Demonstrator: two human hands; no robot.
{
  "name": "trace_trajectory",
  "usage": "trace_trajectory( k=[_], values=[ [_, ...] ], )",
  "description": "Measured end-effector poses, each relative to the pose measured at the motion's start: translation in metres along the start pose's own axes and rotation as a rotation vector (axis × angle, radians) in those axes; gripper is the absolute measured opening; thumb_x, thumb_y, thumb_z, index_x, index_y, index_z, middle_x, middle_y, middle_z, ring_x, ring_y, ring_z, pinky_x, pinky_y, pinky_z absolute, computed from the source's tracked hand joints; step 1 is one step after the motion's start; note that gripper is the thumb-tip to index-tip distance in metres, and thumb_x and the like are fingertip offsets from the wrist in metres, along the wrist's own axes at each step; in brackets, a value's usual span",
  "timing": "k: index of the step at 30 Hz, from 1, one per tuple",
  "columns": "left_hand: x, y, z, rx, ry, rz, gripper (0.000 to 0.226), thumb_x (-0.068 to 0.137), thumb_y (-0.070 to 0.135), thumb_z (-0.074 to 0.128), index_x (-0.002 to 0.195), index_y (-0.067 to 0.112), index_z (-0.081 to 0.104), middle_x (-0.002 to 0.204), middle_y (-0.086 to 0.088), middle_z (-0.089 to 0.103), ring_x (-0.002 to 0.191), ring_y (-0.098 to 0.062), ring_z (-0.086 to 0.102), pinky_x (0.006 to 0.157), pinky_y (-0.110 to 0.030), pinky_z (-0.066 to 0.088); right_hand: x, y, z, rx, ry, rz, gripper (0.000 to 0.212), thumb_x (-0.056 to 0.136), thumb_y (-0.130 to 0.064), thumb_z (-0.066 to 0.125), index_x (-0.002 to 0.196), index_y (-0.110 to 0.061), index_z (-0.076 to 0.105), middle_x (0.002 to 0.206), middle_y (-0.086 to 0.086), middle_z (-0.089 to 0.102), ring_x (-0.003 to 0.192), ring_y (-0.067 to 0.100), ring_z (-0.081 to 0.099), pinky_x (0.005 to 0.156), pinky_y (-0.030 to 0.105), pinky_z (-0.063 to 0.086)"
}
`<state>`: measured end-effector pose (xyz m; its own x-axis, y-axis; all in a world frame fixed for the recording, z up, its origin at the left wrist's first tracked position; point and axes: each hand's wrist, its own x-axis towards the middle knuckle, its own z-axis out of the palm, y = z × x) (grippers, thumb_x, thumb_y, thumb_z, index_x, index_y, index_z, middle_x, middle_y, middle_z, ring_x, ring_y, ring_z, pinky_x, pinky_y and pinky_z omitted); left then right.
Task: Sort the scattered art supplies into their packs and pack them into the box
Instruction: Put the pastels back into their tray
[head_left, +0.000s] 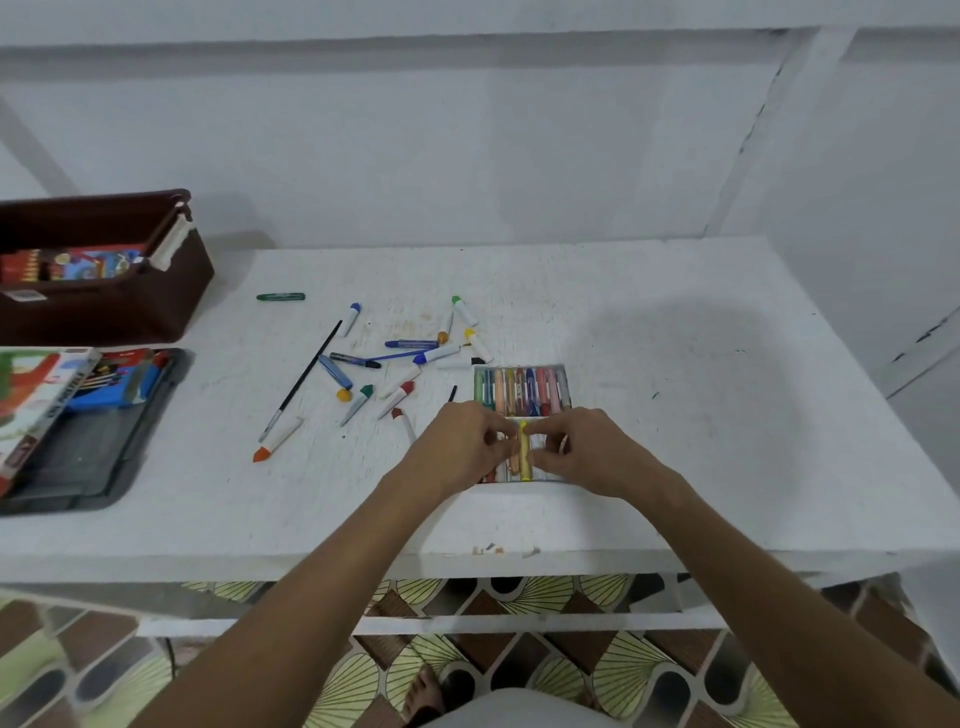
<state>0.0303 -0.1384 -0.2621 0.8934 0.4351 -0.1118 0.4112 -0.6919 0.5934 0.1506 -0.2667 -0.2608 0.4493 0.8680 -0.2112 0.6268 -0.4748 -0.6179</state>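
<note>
The yellow crayon lies in the near row of the crayon tray, pinched between the fingertips of the left hand and right hand. Loose markers lie scattered beyond the left hand; the brown box stands far left of both hands.

bg: white painted wall | white worktop, scuffed | floor w/ brown + yellow fan-pattern tiles

Flat pack, left edge of frame: side lettering blurred, possibly "OIL PASTELS"; no other text legible.
</note>
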Motion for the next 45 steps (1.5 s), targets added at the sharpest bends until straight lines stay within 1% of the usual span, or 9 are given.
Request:
trace_trajectory(
  k=[4,8,14,20,27,34,36,39,45],
  values=[
    [0.003,-0.001,0.001,0.047,-0.008,-0.001,0.021,0.091,0.027,0.063,0.108,0.023,0.074,0.07,0.003,0.063,0.052,-0.004,0.05,0.054,-0.016,0.037,0.0,0.001,0.001,-0.016,0.008,-0.019,0.036,0.088,-0.023,0.065,0.124,-0.02,0.063,0.079,-0.001,0.066,0.065,0.006,0.058,0.057,0.004,0.039],
    [0.004,0.0,0.004,0.086,-0.023,-0.007,0.019,0.091,0.021,0.06,0.103,0.019,0.076,0.085,-0.003,0.073,0.065,-0.013,0.062,0.065,-0.023,0.05,0.0,-0.001,0.003,-0.057,0.008,-0.03,0.037,0.089,-0.021,0.062,0.126,-0.018,0.061,0.082,0.005,0.068,0.071,0.014,0.062,0.055,0.003,0.037],
    [0.006,0.001,0.009,0.116,-0.03,-0.028,0.017,0.086,0.025,0.061,0.089,0.016,0.076,0.074,-0.001,0.07,0.064,-0.015,0.063,0.064,-0.031,0.056,0.003,-0.005,0.002,-0.139,-0.039,-0.022,0.032,0.089,-0.021,0.062,0.12,-0.013,0.066,0.068,-0.012,0.051,0.061,0.002,0.05,0.053,0.005,0.03],
    [0.006,-0.001,0.009,0.082,-0.022,-0.01,0.018,0.087,0.025,0.063,0.096,0.016,0.076,0.072,0.004,0.065,0.06,-0.011,0.059,0.058,-0.02,0.046,0.001,-0.001,-0.001,-0.088,-0.025,-0.018,0.032,0.086,-0.023,0.066,0.117,-0.016,0.067,0.084,0.005,0.067,0.064,0.004,0.053,0.054,0.002,0.037],
    [0.0,-0.012,-0.005,-0.014,-0.031,0.022,0.026,0.088,0.034,0.064,0.109,0.02,0.072,0.071,0.008,0.058,0.06,-0.003,0.051,0.053,-0.009,0.032,0.013,-0.01,-0.006,-0.035,0.005,-0.007,0.029,0.08,-0.02,0.072,0.109,-0.014,0.07,0.072,-0.005,0.061,0.06,0.003,0.053,0.056,0.008,0.041],
    [0.004,-0.06,-0.065,0.014,0.135,-0.18,0.023,0.088,0.025,0.064,0.11,0.019,0.069,0.092,0.003,0.065,0.079,-0.01,0.057,0.075,-0.021,0.045,0.048,-0.038,-0.009,-0.013,0.074,-0.094,0.019,0.082,-0.022,0.067,0.1,-0.018,0.072,0.08,-0.005,0.068,0.064,0.001,0.056,0.063,0.009,0.042],
    [0.005,-0.079,-0.084,0.051,0.178,-0.249,0.023,0.088,0.017,0.061,0.109,0.018,0.07,0.097,0.0,0.067,0.078,-0.011,0.056,0.074,-0.02,0.044,0.06,-0.046,-0.006,-0.018,0.086,-0.103,0.021,0.083,-0.023,0.067,0.102,-0.019,0.072,0.085,-0.006,0.068,0.069,0.0,0.056,0.07,0.017,0.046],
    [0.009,-0.11,-0.107,0.131,0.217,-0.328,0.03,0.089,0.006,0.053,0.109,0.019,0.071,0.107,-0.004,0.066,0.089,-0.018,0.058,0.074,-0.02,0.04,0.08,-0.055,-0.001,-0.028,0.069,-0.131,0.023,0.084,-0.02,0.067,0.107,-0.015,0.07,0.09,-0.005,0.065,0.069,-0.001,0.054,0.064,0.005,0.038],
    [0.016,-0.151,-0.127,0.233,0.22,-0.375,0.031,0.091,0.004,0.053,0.116,0.017,0.068,0.116,-0.009,0.062,0.103,-0.024,0.058,0.08,-0.02,0.039,0.118,-0.066,0.014,-0.062,0.055,-0.175,0.023,0.085,-0.02,0.066,0.107,-0.015,0.07,0.102,0.0,0.067,0.074,0.001,0.053,0.069,0.01,0.036]
  ],
)
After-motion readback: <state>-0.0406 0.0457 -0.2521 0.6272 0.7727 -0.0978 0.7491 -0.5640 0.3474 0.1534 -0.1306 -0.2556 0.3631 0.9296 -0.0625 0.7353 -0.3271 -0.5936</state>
